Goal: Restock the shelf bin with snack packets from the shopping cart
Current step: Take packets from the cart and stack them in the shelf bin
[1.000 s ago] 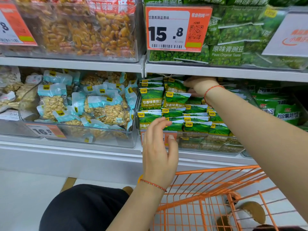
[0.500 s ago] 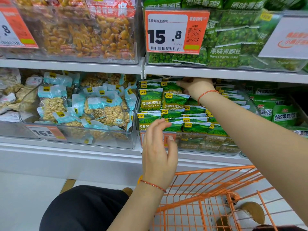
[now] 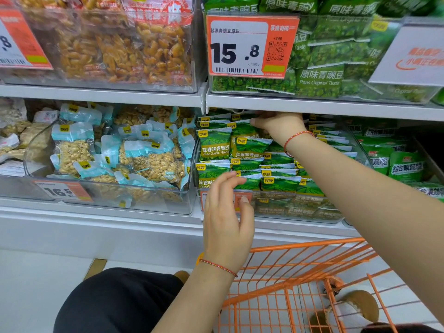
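1. Nearest us, the orange shopping cart (image 3: 300, 280); its contents are cut off.
2. Our left hand (image 3: 227, 219) hovers at the shelf bin (image 3: 298, 210), fingers loosely spread, holding nothing.
3. Our right hand (image 3: 280, 124) seemingly pinches green snack packets (image 3: 249, 146) stacked there, long axes crosswise; fingertips hidden.

- The right hand (image 3: 280, 124) reaches under the upper shelf (image 3: 312, 105), whose edge hides its fingertips, so its grip cannot be read.
- The left hand (image 3: 227, 219) covers most of the bin's price tag (image 3: 237, 200).
- The shopping cart (image 3: 300, 284) is cut off by the bottom edge; its contents are unseen.
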`<state>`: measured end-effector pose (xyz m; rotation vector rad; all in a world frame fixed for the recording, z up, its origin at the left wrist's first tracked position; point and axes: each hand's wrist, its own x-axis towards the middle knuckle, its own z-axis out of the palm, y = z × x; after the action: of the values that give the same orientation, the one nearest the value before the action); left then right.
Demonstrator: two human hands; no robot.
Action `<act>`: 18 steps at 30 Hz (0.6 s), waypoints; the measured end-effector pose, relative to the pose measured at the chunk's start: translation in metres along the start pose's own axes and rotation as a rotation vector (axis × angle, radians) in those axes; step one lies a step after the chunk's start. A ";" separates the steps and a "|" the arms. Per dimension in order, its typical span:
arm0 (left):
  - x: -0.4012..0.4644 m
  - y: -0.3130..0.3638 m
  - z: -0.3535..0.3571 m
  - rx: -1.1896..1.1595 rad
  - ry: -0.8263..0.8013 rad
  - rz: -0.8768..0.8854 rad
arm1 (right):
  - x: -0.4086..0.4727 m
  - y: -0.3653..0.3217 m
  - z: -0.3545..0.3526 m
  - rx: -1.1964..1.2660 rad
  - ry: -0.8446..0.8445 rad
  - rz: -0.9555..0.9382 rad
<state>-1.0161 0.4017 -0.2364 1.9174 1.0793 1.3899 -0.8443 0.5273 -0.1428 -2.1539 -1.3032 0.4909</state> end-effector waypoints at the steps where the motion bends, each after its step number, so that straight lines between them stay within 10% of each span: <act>1: 0.000 0.000 0.000 0.002 -0.002 -0.001 | -0.002 -0.001 0.000 0.054 -0.028 -0.021; 18: 0.000 0.003 -0.002 0.006 -0.034 -0.024 | -0.006 0.005 -0.007 0.474 -0.154 0.190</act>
<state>-1.0167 0.4000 -0.2337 1.9192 1.0880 1.3374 -0.8396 0.5181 -0.1406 -1.8693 -0.9400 0.9553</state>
